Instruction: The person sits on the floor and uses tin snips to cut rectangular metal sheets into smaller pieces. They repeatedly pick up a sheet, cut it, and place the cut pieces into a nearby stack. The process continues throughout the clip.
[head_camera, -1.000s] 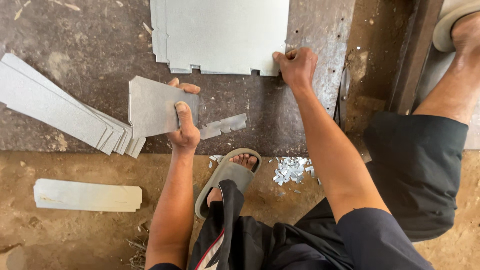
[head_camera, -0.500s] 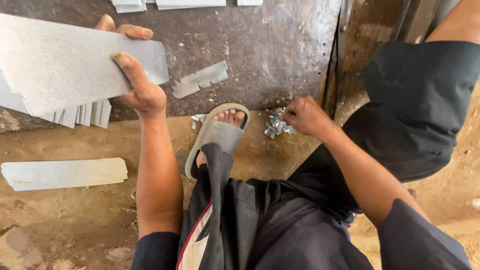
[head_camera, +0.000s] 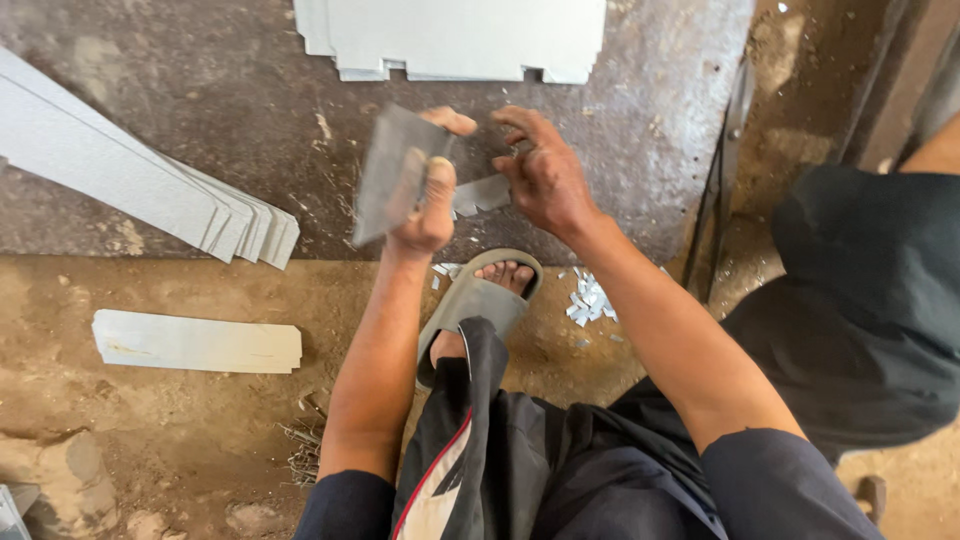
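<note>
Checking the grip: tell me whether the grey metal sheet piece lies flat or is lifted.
Lifted: the left hand pinches the grey metal sheet piece, tilted above the dark steel slab.

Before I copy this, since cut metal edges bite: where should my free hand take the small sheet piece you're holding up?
Probably the lower corner of the sheet piece, coming from the left. The left hand pinches its right edge, thumb over the face, and the right hand crowds that side. It stands tilted, so clamp both flat faces.

Bare plate (head_camera: 250, 130) lies open left of my hands; stacked sheets (head_camera: 460, 40) block ahead, strip fan (head_camera: 150, 190) farther left.
</note>
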